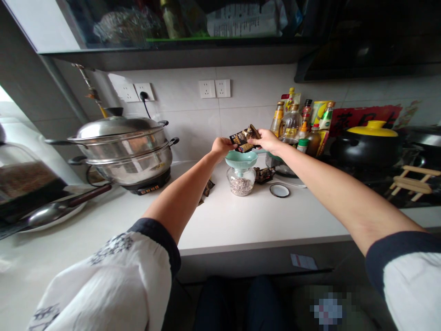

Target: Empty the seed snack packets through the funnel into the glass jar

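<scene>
Between my two hands is a small black and gold packet (244,138), held above a mint-green funnel (241,159). My left hand (223,147) pinches the packet's left edge, and my right hand (269,140) grips its right end. The funnel sits in the mouth of a clear glass jar (241,184), which is partly filled with pale, speckled small pieces. Right of the jar lie more dark packets (264,174). A round lid (279,190) with a dark rim rests on the counter. Other dark packets (207,188) are partly hidden behind my left forearm.
A steel steamer pot (127,142) stands on a hot plate at left, with a ladle (51,214) on a plate nearby. Several sauce bottles (306,124) crowd the back right. A black pot with a yellow lid (368,128) sits farther right, behind a small wooden stand (413,181).
</scene>
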A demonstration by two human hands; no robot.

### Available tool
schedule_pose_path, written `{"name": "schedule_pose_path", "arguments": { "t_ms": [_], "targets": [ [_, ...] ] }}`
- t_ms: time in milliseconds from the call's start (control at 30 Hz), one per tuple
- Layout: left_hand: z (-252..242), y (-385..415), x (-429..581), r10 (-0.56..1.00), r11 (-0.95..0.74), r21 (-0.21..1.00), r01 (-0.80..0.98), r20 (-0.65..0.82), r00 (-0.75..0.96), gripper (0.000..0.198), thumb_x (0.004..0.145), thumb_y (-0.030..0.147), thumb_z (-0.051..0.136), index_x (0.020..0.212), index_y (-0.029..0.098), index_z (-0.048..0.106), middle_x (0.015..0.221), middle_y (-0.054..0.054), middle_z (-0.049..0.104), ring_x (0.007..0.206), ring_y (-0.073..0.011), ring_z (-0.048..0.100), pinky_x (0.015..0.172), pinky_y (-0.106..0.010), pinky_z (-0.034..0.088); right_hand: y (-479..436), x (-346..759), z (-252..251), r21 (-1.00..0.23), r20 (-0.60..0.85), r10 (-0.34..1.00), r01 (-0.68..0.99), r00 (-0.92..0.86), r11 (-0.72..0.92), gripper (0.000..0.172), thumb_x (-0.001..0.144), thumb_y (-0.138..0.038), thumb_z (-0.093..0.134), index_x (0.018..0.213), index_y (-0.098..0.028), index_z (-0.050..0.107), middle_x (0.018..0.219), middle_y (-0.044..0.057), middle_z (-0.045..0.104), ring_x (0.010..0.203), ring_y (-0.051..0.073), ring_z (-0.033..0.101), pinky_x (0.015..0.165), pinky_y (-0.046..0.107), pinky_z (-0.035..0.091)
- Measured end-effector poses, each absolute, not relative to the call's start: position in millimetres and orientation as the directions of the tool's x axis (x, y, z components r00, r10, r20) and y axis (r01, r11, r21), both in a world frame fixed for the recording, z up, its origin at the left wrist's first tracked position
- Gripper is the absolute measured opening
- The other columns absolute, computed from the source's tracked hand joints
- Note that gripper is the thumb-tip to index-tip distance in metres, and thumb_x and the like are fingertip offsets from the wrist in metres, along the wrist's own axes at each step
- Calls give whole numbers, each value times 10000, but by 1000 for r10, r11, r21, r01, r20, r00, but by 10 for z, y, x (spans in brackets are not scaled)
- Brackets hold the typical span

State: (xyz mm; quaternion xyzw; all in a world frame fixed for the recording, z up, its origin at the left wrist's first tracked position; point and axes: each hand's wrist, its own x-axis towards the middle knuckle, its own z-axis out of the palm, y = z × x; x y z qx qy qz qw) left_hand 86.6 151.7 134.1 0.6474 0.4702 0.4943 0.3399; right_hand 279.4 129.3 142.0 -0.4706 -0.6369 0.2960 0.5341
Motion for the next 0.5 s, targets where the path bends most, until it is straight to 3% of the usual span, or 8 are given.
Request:
{"name": "schedule_pose_path", "arguments": {
  "t_ms": [133, 300, 500],
  "targets": [
    [1329, 1476, 901, 920, -379, 833, 403, 387, 65, 184, 585, 244, 758, 538, 124, 627, 447, 55, 450, 500, -57, 372, 502, -195, 286, 1293, 2738, 1423, -874, 415, 910, 286, 14, 394, 332, 594, -274, 832, 782, -161, 583, 644, -33, 590, 618, 104, 544, 575, 229, 488],
    [1327, 1494, 892, 919, -387, 849, 360, 385, 82, 162, 580, 220, 764, 571, 114, 641, 466, 60, 474, 480, -43, 357, 497, -195, 284, 1263, 2731, 1445, -859, 428, 904, 311, -3, 407, 276, 649, -266, 798, 777, -157, 579, 653, -33, 585, 616, 99, 533, 561, 218, 478],
    [1345, 1513, 872, 935, -354, 896, 269, 340, 98, 187, 521, 182, 807, 611, 108, 662, 527, 37, 569, 531, -63, 460, 576, -204, 371, 1257, 2782, 1464, -854, 446, 895, 291, -13, 430, 266, 667, -260, 782, 834, -161, 600, 717, -25, 611, 632, 99, 537, 563, 215, 479]
  ]
}}
